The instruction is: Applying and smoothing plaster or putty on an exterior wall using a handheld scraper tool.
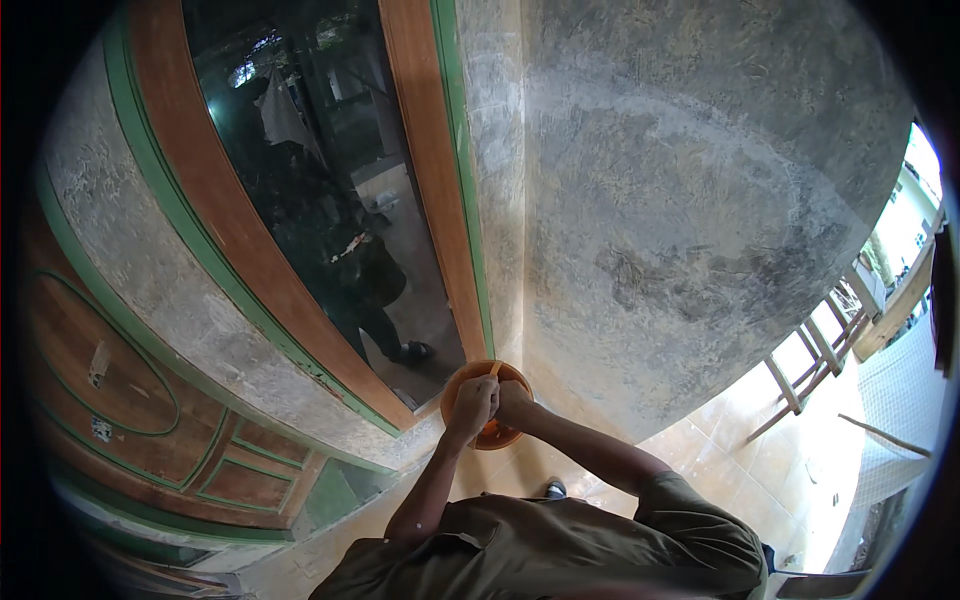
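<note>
An orange-brown bucket (pixel 456 385) with a round rim is below my hands, close to the wall corner. My left hand (pixel 481 403) is closed in a fist over its opening. Right beside it, touching or nearly so, my right hand (pixel 514 402) is closed too, its fingers partly hidden. A thin orange stick (pixel 495 369) pokes out past the left fist toward the far rim. The left hand appears wrapped around this stick; what the right one grips is not clear. Most of the bucket's inside is hidden by my hands and wrists.
A dark glass pane (pixel 320 180) in a brown wooden frame with green edging stands at the left. To the right is a mottled grey wall (pixel 690 200). Tiled floor (pixel 720 440) lies below, with a wooden ladder (pixel 815 350) at far right and a carved wooden panel (pixel 120 370) at far left.
</note>
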`<action>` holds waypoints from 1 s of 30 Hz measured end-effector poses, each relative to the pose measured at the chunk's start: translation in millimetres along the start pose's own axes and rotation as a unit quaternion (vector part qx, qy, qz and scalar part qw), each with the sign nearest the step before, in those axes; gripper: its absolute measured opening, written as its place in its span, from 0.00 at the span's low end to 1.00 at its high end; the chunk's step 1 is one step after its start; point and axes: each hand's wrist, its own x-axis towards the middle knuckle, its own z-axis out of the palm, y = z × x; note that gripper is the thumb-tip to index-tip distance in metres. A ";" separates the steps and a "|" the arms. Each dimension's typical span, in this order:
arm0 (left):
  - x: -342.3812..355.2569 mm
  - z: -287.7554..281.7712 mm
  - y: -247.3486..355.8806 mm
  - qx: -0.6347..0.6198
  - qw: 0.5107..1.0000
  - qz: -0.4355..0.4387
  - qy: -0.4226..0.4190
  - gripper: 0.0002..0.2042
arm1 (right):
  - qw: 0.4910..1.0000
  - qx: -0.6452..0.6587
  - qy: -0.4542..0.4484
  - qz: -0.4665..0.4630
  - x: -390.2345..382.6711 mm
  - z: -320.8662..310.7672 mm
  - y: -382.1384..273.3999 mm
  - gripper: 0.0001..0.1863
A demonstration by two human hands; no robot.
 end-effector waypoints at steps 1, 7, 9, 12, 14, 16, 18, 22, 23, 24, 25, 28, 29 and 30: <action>-0.5 -0.7 -3.2 0.011 1.000 0.016 -0.004 0.17 | 1.000 -0.001 0.000 -0.002 0.7 -0.5 -3.0 0.20; 9.0 3.2 -16.7 -0.048 0.996 0.008 0.068 0.17 | 0.994 0.013 0.103 -0.018 -0.8 13.9 1.0 0.13; 10.1 -2.5 -14.8 0.008 0.998 0.025 0.064 0.17 | 0.998 -0.029 0.005 -0.049 1.1 14.5 3.6 0.13; 17.8 -11.2 -15.9 0.043 0.997 0.039 0.042 0.16 | 1.000 -0.029 -0.002 0.008 5.2 21.8 1.4 0.12; 20.8 -15.7 -21.1 0.021 0.999 0.036 0.027 0.16 | 0.998 -0.066 0.011 -0.005 3.3 15.9 -1.7 0.10; 22.2 -15.8 -22.6 0.055 0.996 0.058 0.034 0.17 | 0.994 -0.105 0.024 -0.016 -0.6 10.8 -3.7 0.09; 21.5 -15.8 -19.2 0.051 0.998 0.031 0.021 0.17 | 0.987 -0.143 0.054 -0.041 -4.3 7.0 -4.1 0.08; 25.1 -11.1 -22.2 0.098 0.994 0.041 0.020 0.18 | 0.986 -0.139 0.079 -0.051 3.5 21.2 14.7 0.08; 26.4 -8.8 -21.0 0.097 0.994 0.041 0.015 0.18 | 0.983 -0.108 0.105 -0.104 5.5 25.4 24.1 0.08; 27.1 -6.6 -18.5 0.097 0.994 0.042 0.010 0.17 | 0.976 -0.076 0.131 -0.157 6.6 30.6 32.4 0.07; 26.6 -6.6 -17.5 0.096 0.994 0.045 0.009 0.17 | 0.975 -0.079 0.132 -0.158 6.6 30.7 32.0 0.07; 27.0 -9.4 -30.6 0.149 0.984 0.088 0.035 0.16 | 0.982 -0.089 0.101 -0.131 5.2 25.9 26.5 0.07; 27.4 -9.7 -34.2 0.150 0.984 0.091 0.036 0.16 | 0.992 -0.071 0.052 -0.089 -0.6 20.8 19.4 0.07; 28.1 -9.5 -37.3 0.153 0.982 0.110 0.023 0.17 | 0.998 -0.052 0.002 -0.047 -4.3 18.1 15.3 0.07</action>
